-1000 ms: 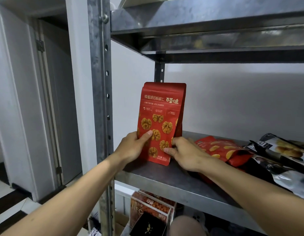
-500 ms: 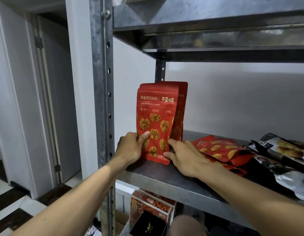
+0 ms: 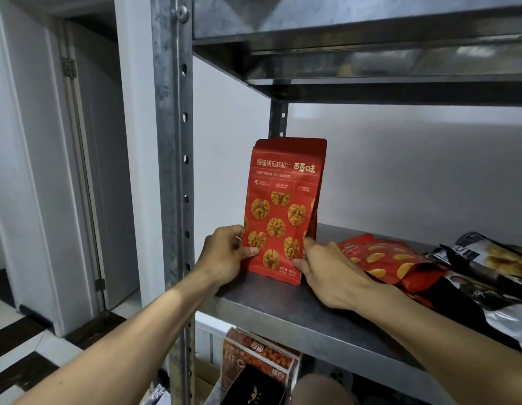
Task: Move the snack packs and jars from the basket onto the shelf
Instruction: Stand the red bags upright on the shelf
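A red snack pack (image 3: pixel 283 211) printed with walnut halves is held upright on the metal shelf (image 3: pixel 283 311). Its bottom edge is set on the shelf surface near the left end, close to the perforated upright post (image 3: pixel 172 171). Its lower left edge is pinched by the left hand (image 3: pixel 224 255): the thumb is laid across the front, and the other fingers are curled round behind the pack, mostly out of sight. Its lower right corner is gripped by the right hand (image 3: pixel 330 273), with the thumb pressed on the front and the fingers set against the side edge. Directly behind it, the edge of a second red pack (image 3: pixel 319 182) of the same kind is seen, standing close against it. To the right, a red pack printed with yellow pieces (image 3: pixel 382 258) is laid flat on the shelf, just beside the right wrist. Farther right, black-and-silver packs (image 3: pixel 487 258) are piled at the edge of the view. An upper shelf (image 3: pixel 371 33) is seen overhead. Under the shelf, orange-brown boxes (image 3: pixel 254 358) are stood upright. A white door frame (image 3: pixel 87 171) is seen at the left.
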`<action>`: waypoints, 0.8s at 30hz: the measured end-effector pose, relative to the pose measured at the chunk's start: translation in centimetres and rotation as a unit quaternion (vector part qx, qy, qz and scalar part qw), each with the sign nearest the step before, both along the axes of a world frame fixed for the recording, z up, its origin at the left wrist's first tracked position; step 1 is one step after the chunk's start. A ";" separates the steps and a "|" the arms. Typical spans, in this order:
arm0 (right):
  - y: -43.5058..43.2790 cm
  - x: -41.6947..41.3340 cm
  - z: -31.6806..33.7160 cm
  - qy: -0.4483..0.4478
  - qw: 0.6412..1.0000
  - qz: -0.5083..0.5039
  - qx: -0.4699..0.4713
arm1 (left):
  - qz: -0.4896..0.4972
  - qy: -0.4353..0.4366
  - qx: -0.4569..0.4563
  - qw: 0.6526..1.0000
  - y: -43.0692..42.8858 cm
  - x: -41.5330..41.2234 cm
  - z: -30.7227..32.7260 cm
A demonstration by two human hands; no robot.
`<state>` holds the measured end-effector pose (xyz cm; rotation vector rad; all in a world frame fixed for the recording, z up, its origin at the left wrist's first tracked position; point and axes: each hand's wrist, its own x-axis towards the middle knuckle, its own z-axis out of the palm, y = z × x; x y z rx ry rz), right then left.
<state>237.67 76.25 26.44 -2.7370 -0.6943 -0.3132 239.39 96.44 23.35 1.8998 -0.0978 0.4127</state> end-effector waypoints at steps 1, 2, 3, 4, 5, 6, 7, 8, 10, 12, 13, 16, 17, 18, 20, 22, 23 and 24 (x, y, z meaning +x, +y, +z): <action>0.0 0.0 0.0 0.000 1.000 0.003 0.000 | 0.004 0.003 -0.002 1.000 0.0 0.1 -0.1; -0.1 0.1 0.0 0.002 1.000 0.007 0.003 | 0.007 0.007 -0.007 1.000 0.1 0.2 -0.2; 0.0 0.2 0.1 0.004 1.000 0.009 0.009 | 0.008 0.009 -0.010 1.000 0.1 0.2 -0.2; 0.0 0.2 0.1 0.007 1.000 0.010 0.015 | 0.008 0.009 -0.013 1.000 0.1 0.2 -0.2; -0.1 0.4 0.2 0.009 1.000 0.009 0.021 | 0.009 0.008 -0.014 1.000 0.1 0.2 -0.2; -0.1 0.5 0.2 0.011 1.000 0.008 0.028 | 0.008 0.004 -0.016 1.000 0.1 0.1 -0.3; -0.2 0.6 0.3 0.016 0.999 0.008 0.036 | 0.006 0.001 -0.017 1.000 0.0 0.1 -0.3; -0.2 0.7 0.3 0.020 0.999 0.010 0.045 | 0.000 0.000 -0.018 1.000 0.0 0.1 -0.3; -0.3 0.6 0.3 0.025 0.998 0.009 0.051 | -0.015 0.008 -0.029 0.999 -0.2 0.0 -0.3; -0.2 0.4 0.2 0.011 1.000 0.003 0.028 | -0.029 0.018 -0.035 0.999 -0.2 0.0 -0.3; -0.1 0.3 0.1 0.005 1.000 0.001 0.016 | -0.033 0.024 -0.031 0.999 -0.3 0.0 -0.3; 0.1 0.3 -0.1 0.006 1.000 0.001 -0.008 | -0.020 0.031 0.008 0.999 -0.6 0.0 -0.2; 0.1 0.4 0.0 0.007 1.000 0.004 -0.012 | -0.010 0.034 0.021 0.999 -0.6 0.0 0.0; 0.0 0.5 0.1 0.009 1.000 0.006 -0.015 | -0.002 0.038 0.031 0.999 -0.7 0.0 0.2; 0.0 0.7 0.3 0.026 1.000 0.009 -0.011 | 0.007 0.044 0.050 0.998 -0.8 -0.1 0.5; 0.1 0.9 0.3 0.040 0.999 0.009 0.002 | 0.013 0.044 0.058 0.997 -0.9 -0.1 0.5; 0.2 0.9 0.2 0.040 0.999 0.003 0.009 | 0.014 0.043 0.055 0.997 -0.9 -0.2 0.4; 0.2 0.9 0.1 0.038 0.999 -0.005 0.018 | 0.013 0.043 0.051 0.998 -0.9 -0.3 0.3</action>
